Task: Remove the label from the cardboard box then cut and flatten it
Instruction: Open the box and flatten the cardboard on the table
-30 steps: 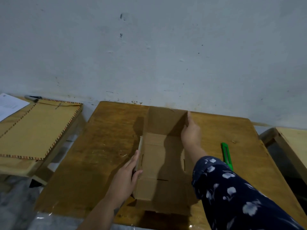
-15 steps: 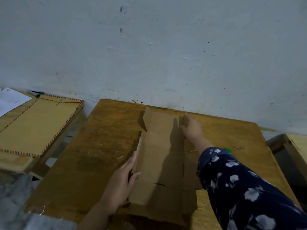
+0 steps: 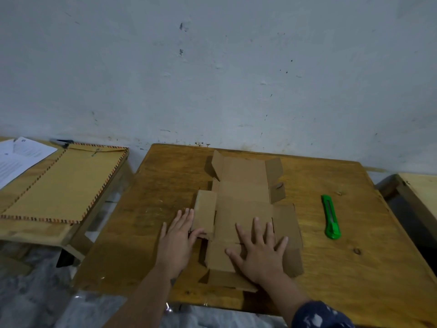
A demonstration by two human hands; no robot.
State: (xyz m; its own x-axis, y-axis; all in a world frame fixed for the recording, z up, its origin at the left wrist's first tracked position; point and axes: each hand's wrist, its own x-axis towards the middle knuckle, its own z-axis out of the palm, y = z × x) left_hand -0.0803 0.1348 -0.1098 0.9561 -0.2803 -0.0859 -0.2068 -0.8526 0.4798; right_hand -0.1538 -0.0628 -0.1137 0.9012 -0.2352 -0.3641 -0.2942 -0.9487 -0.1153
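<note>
The cardboard box (image 3: 246,209) lies unfolded mid-table (image 3: 354,268), far flaps tilted up. The right hand (image 3: 259,250) presses it flat, fingers spread; the left hand (image 3: 178,237), open, seems to touch its left flap. A green cutter (image 3: 330,217) lies near the right edge

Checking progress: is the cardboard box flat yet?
Mostly flat: the cardboard box lies spread under both palms, but far flaps stand up.

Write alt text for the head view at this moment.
Two bare hands press an opened-out cardboard box flat on a wooden table: the right hand palm-down on its middle, the left hand at its left flap. A green utility knife lies untouched to the right.
</note>
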